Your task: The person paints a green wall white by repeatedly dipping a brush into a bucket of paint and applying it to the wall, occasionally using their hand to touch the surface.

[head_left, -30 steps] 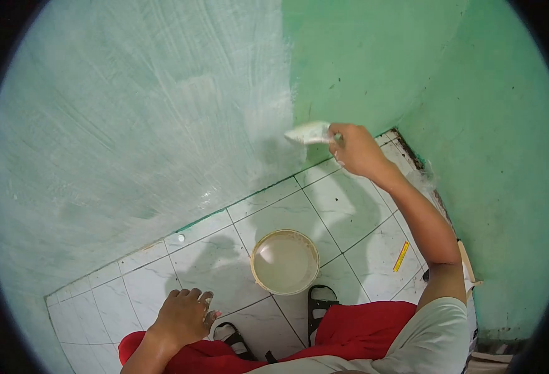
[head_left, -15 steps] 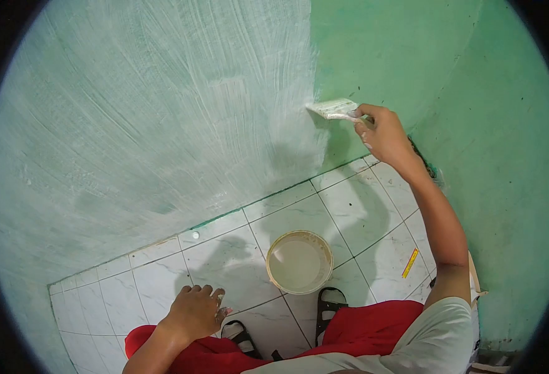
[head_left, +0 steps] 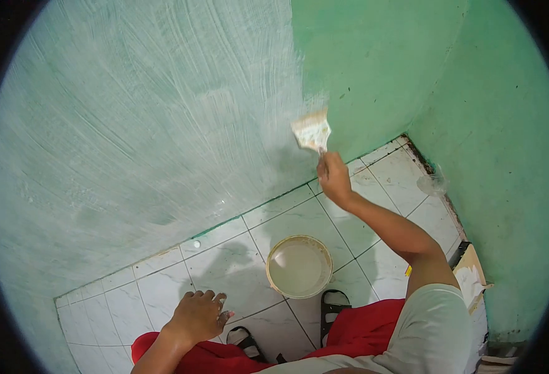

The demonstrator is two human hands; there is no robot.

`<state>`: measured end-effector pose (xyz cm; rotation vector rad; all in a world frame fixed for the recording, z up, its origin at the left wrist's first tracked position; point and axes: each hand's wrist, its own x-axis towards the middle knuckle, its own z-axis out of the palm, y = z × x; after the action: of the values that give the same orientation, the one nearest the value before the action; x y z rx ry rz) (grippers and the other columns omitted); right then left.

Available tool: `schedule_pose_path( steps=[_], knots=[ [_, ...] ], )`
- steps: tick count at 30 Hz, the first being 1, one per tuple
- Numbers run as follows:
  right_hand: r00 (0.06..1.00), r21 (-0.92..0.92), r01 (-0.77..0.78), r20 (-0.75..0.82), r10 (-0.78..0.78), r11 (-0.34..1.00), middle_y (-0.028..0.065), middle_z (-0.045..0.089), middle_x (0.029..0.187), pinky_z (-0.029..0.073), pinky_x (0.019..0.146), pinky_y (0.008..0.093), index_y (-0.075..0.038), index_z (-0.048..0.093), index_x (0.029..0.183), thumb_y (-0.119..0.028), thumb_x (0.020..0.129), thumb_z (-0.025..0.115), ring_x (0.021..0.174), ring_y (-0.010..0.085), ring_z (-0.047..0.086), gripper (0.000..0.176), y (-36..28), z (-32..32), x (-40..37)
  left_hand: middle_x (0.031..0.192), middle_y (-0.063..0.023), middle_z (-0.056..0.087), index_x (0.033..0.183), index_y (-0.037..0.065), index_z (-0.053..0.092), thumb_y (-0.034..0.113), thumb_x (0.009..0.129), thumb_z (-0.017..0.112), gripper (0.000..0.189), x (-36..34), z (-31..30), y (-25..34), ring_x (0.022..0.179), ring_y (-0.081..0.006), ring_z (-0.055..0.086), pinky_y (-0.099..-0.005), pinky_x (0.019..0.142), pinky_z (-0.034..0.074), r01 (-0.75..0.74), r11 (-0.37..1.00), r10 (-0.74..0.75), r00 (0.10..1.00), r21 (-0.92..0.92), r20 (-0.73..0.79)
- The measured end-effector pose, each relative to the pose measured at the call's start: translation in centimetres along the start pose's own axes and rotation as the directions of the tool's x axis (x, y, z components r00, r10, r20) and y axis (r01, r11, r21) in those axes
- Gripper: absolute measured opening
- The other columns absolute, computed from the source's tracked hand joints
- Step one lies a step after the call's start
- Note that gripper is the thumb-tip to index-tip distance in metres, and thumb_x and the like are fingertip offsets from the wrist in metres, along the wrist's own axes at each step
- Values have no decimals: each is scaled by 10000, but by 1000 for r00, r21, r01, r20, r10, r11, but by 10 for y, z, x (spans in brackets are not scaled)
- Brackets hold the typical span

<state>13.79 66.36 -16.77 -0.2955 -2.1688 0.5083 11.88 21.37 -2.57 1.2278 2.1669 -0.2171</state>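
Note:
My right hand (head_left: 335, 179) is closed around the handle of a wide paintbrush (head_left: 312, 129). The brush's bristles point up at the wall, where the whitish paint (head_left: 224, 106) meets the bare green part (head_left: 374, 68). Over the lower left, my left hand (head_left: 198, 315) hangs above my red trousers with its fingers loosely bent and apart, holding nothing. A round bucket (head_left: 299, 267) of whitish liquid stands on the tiled floor between my two hands.
White floor tiles (head_left: 224, 249) run along the wall's foot. A clear plastic piece (head_left: 433, 182) lies near the right corner. Beside my right elbow is a paint-marked board (head_left: 470, 274), with a yellow strip (head_left: 408, 270) partly hidden by my arm. My sandalled feet are below the bucket.
My right hand has moved left and down with the brush, which has turned from pointing left to pointing up. More whitish paint shows near the edge. My left hand has barely shifted.

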Motion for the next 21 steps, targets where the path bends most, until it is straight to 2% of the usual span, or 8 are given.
schedule_pose_path(
  steps=[2, 4, 6, 11, 16, 18, 20, 21],
  knots=[
    [998, -2, -9, 60, 9, 1000, 219, 591, 937, 507, 698, 500, -35, 585, 1194, -52, 904, 613, 817, 419, 612, 292, 12, 3, -26, 1227, -212, 666, 1306, -17, 619, 424, 999, 558, 541, 1, 0, 0, 1136, -369, 625, -449, 1030, 457, -7, 1000, 8, 1000, -14, 7],
    [943, -114, -129, 293, 158, 985, 226, 600, 944, 529, 706, 508, -50, 549, 1262, -81, 909, 616, 828, 423, 634, 360, 24, 0, -47, 1220, -209, 667, 1311, -13, 616, 426, 999, 559, 541, 1, 0, 0, 1130, -372, 627, -449, 1029, 457, -6, 1000, 6, 1000, -8, 5],
    [925, -110, -135, 342, 165, 985, 243, 607, 956, 538, 717, 517, -56, 538, 1265, -107, 912, 620, 827, 444, 647, 366, 30, -7, -60, 1214, -207, 668, 1317, -8, 614, 427, 999, 560, 541, 1, 0, 2, 1124, -375, 628, -449, 1028, 456, -5, 1000, 5, 1000, -7, 7],
    [760, -223, -288, 539, 364, 931, 269, 660, 947, 534, 763, 533, -33, 570, 1145, -81, 878, 627, 887, 455, 664, 277, 20, -22, -71, 1174, -194, 674, 1319, 26, 616, 449, 1002, 550, 533, -1, 1, 3, 1109, -379, 631, -451, 1026, 455, -22, 1000, 22, 999, -3, -38],
    [832, -230, -216, 465, 302, 949, 273, 671, 815, 516, 714, 521, -7, 648, 1039, -84, 861, 662, 789, 471, 660, 195, 21, -17, -8, 1170, -190, 674, 1337, 28, 589, 421, 1009, 527, 516, -3, 5, 0, 1103, -355, 644, -454, 963, 460, -50, 998, 52, 998, 39, -36],
    [894, -196, -137, 398, 206, 971, 241, 671, 763, 526, 681, 467, -11, 694, 1029, -86, 852, 691, 712, 399, 679, 192, 25, -25, 36, 1168, -189, 674, 1338, 27, 588, 422, 1009, 524, 518, -3, 6, -1, 1102, -354, 644, -453, 963, 458, -50, 998, 51, 998, 47, -35],
    [711, -255, -442, 485, 509, 860, 241, 691, 812, 555, 723, 437, 0, 717, 1048, -84, 807, 736, 763, 376, 703, 256, -37, -66, 93, 1160, -191, 674, 1325, 26, 596, 421, 1010, 522, 511, -4, 6, -2, 1099, -354, 645, -451, 962, 458, -55, 998, 57, 998, 32, -39],
    [712, -256, -440, 485, 508, 861, 241, 691, 812, 555, 723, 437, 0, 717, 1048, -84, 807, 736, 763, 376, 703, 256, -46, -77, 105, 1160, -191, 674, 1325, 26, 596, 421, 1010, 522, 511, -5, 8, -4, 1099, -354, 645, -451, 962, 458, -56, 998, 57, 998, 30, -41]
  ],
)
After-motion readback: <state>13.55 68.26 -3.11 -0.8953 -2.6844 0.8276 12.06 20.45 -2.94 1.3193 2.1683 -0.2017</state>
